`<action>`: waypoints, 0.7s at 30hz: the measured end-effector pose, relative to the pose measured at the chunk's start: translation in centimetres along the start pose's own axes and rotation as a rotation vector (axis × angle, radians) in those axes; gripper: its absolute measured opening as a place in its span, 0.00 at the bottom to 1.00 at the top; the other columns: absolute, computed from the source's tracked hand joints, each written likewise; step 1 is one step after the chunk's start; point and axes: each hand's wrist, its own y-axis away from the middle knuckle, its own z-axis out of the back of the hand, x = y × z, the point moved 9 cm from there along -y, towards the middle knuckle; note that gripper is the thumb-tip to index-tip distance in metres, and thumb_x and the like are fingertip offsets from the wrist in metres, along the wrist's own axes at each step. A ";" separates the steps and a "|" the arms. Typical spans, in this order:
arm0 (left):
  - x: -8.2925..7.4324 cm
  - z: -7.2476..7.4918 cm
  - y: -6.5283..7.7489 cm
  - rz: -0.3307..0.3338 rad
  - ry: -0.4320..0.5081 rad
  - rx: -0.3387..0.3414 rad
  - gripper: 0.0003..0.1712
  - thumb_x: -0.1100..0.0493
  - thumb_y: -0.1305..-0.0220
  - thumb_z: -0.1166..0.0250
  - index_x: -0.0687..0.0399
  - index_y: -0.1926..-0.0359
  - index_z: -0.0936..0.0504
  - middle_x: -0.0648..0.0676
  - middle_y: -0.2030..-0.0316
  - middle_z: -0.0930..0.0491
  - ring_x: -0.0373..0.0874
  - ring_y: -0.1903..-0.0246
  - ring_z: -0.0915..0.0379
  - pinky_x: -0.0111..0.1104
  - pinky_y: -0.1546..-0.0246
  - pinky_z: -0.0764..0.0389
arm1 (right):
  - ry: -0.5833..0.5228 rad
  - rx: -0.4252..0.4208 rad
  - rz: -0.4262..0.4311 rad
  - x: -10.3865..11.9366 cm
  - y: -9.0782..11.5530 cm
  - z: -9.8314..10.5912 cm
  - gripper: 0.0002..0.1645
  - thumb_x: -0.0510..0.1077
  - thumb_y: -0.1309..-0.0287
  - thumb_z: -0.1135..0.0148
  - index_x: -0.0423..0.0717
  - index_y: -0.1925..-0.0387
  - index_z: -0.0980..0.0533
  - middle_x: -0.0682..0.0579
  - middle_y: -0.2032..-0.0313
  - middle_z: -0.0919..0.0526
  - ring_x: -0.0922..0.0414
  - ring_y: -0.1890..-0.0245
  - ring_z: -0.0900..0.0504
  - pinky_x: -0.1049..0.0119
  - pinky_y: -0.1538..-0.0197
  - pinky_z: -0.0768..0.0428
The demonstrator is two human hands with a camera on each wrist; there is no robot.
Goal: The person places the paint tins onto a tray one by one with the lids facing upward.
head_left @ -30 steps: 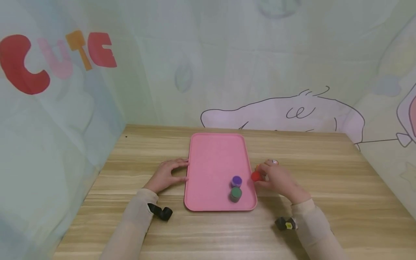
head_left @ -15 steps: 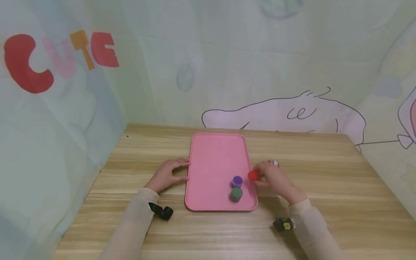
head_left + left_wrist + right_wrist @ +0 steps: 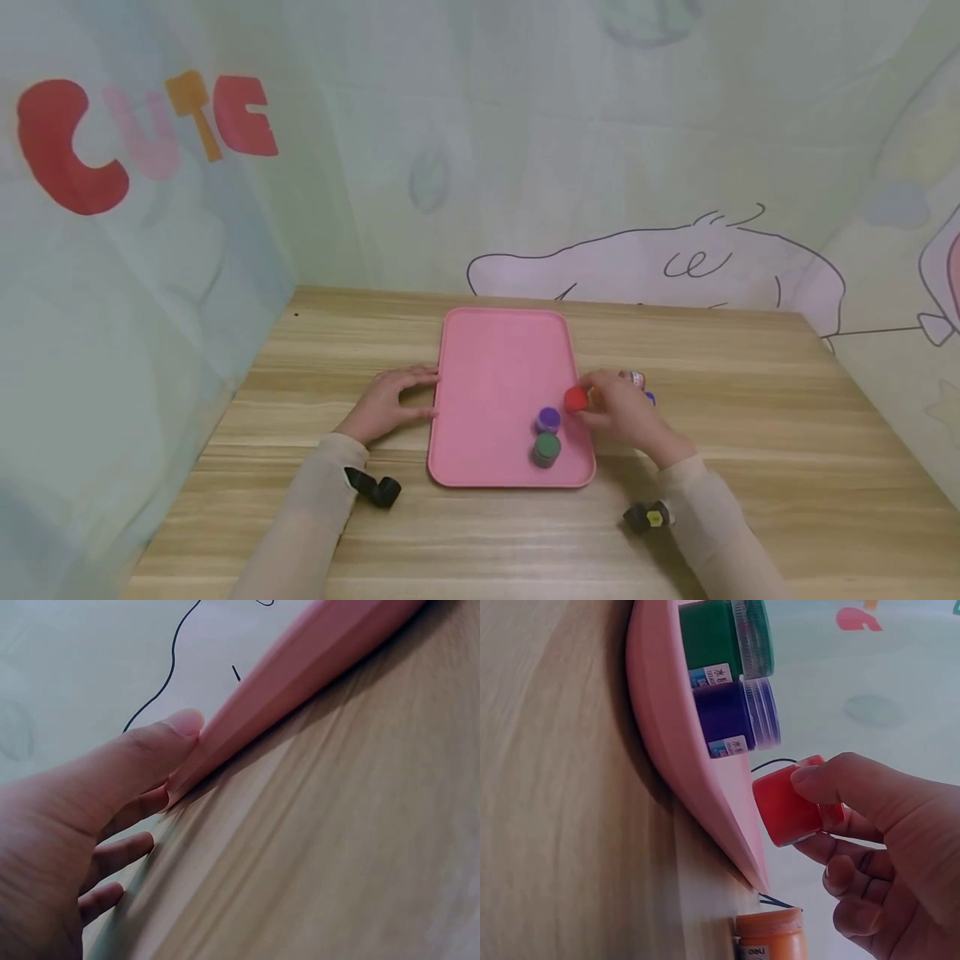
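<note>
A pink tray lies on the wooden table. Thumb and fingertips of my left hand touch its left edge, the fingers loosely extended, as the left wrist view also shows. My right hand pinches a small red paint jar between thumb and fingers, over the tray's right rim. In the right wrist view the jar is tilted and raised above the rim. A purple paint jar and a green paint jar stand side by side on the tray, near its right front corner.
An orange paint jar stands on the table beside the tray, mostly behind my right hand in the head view. Just beyond that hand are a labelled jar and a partly hidden blue thing. A printed cloth hangs behind the table.
My right hand has moved left with the red paint jar, from beside the tray to over its right rim. The blue thing behind it has come into view. My left hand stays at the tray edge.
</note>
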 end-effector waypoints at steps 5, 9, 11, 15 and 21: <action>-0.1 0.0 0.0 0.000 -0.003 -0.001 0.33 0.44 0.45 0.30 0.50 0.39 0.23 0.55 0.36 0.27 0.56 0.34 0.34 0.55 0.32 0.37 | -0.052 0.001 -0.022 -0.3 -0.5 -0.5 0.16 0.44 0.48 0.29 0.46 0.57 0.21 0.55 0.67 0.20 0.59 0.72 0.29 0.68 0.65 0.31; -0.2 0.0 0.1 -0.008 -0.003 -0.004 0.33 0.45 0.45 0.29 0.50 0.39 0.23 0.56 0.36 0.27 0.56 0.34 0.34 0.56 0.32 0.37 | -0.072 -0.003 -0.034 -0.3 -0.8 -0.8 0.16 0.43 0.49 0.29 0.47 0.58 0.21 0.55 0.66 0.20 0.61 0.75 0.31 0.70 0.66 0.32; -0.3 0.1 0.1 -0.011 0.000 -0.006 0.33 0.46 0.45 0.29 0.51 0.39 0.23 0.56 0.36 0.27 0.56 0.34 0.34 0.56 0.32 0.37 | -0.084 -0.004 -0.037 -0.3 -0.9 -0.9 0.16 0.42 0.50 0.28 0.47 0.57 0.20 0.54 0.64 0.19 0.61 0.74 0.30 0.71 0.67 0.29; -0.3 0.1 0.1 -0.009 -0.003 -0.007 0.33 0.46 0.45 0.29 0.50 0.39 0.23 0.56 0.36 0.27 0.56 0.34 0.35 0.56 0.32 0.38 | -0.120 0.013 -0.049 -0.2 -1.1 -1.4 0.16 0.42 0.49 0.29 0.47 0.57 0.20 0.53 0.61 0.18 0.61 0.70 0.27 0.71 0.66 0.25; -0.3 0.1 0.1 -0.012 -0.004 -0.007 0.33 0.46 0.45 0.29 0.50 0.39 0.22 0.56 0.36 0.27 0.56 0.34 0.35 0.57 0.32 0.38 | -0.133 0.032 -0.072 -0.4 -1.3 -2.0 0.16 0.42 0.47 0.30 0.47 0.55 0.21 0.53 0.62 0.19 0.60 0.67 0.26 0.71 0.63 0.23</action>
